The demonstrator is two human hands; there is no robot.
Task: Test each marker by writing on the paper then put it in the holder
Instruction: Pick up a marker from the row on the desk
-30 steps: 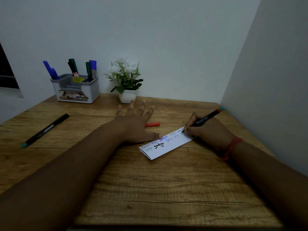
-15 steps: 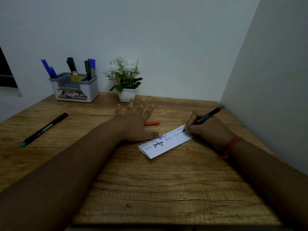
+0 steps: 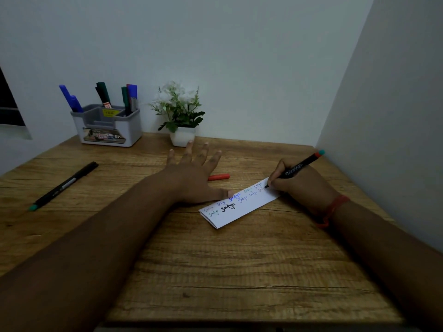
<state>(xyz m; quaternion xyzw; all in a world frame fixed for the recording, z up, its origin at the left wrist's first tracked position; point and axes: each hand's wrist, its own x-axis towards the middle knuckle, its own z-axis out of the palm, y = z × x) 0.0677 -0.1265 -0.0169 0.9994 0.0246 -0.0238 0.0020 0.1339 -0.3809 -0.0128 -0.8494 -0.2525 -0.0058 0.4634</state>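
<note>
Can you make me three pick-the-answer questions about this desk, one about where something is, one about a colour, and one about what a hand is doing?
1. Where does the red cap lie?
A. in the holder
B. on the desk just beyond the paper
C. in the flower pot

2. What colour is the end tip of the black marker lying on the desk's left side?
A. teal
B. yellow
C. pink

3. What is the right hand doing?
A. resting flat and empty
B. reaching into the holder
C. gripping a pen with its tip on the paper

Answers:
1 B, the cap lies on the wood beside the left hand, past the paper.
2 A, the near end is teal.
3 C, fingers curl round the pen, tip touching the paper.
</note>
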